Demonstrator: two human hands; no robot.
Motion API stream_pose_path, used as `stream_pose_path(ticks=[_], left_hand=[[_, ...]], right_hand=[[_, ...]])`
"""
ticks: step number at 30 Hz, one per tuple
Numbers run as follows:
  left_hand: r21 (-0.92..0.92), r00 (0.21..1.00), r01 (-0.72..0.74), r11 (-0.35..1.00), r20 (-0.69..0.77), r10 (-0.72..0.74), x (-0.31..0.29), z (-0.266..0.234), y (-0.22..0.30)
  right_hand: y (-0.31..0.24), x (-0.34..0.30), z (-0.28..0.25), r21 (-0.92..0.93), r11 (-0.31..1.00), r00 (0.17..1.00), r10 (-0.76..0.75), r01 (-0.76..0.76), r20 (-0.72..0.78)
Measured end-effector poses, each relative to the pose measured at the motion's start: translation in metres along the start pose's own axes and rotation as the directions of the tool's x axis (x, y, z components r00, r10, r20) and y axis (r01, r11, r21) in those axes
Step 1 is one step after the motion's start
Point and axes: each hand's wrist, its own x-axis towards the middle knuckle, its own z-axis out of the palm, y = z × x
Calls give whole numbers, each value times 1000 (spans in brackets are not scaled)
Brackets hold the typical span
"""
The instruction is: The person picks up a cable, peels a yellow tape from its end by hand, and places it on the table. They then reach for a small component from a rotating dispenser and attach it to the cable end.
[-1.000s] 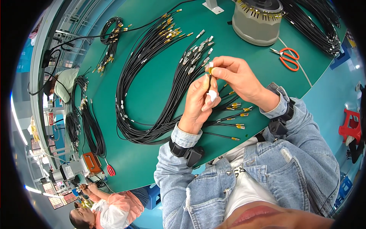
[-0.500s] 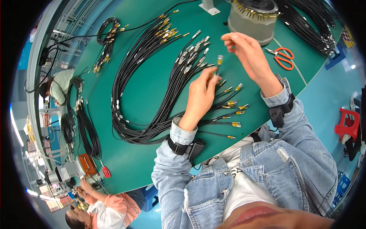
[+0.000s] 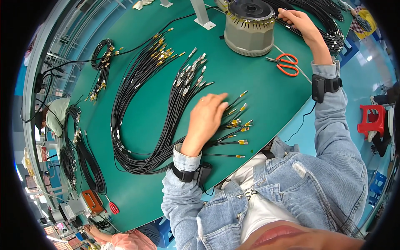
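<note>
My left hand (image 3: 204,121) is over the near ends of a bundle of black cables (image 3: 162,133). Its fingertips are smeared by motion, so their grip cannot be made out. A cable end with a yellow tag (image 3: 244,93) sticks out just past those fingers. My right hand (image 3: 301,24) reaches out beside a round grey label dispenser (image 3: 249,35) with yellow labels round its top. Thumb and forefinger are pinched together at its right rim; anything between them is too small to name.
Orange-handled scissors (image 3: 286,65) lie close to the dispenser. A metal stand (image 3: 203,16) rises behind it. More black cable coils rest at the far right (image 3: 333,39) and left (image 3: 89,166). Co-workers are at the left. A red stool (image 3: 371,118) stands on the floor.
My right hand has moved away to the right, to the dispenser's rim. My left hand has lowered from holding up a yellow-tagged cable end. The view has shifted a little.
</note>
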Motion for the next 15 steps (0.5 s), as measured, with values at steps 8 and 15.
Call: stream_pose_path(ticks=[8,15], left_hand=[[473,921,220,853,-390,-22,-2,-35,-35],[483,909,386,786,-343,-236,-9,-38,-56]], right_hand=[[-17,-4,10,425,902,990,23,-81,140],[-65,-33,35,834,550,992,-79,-43,103]])
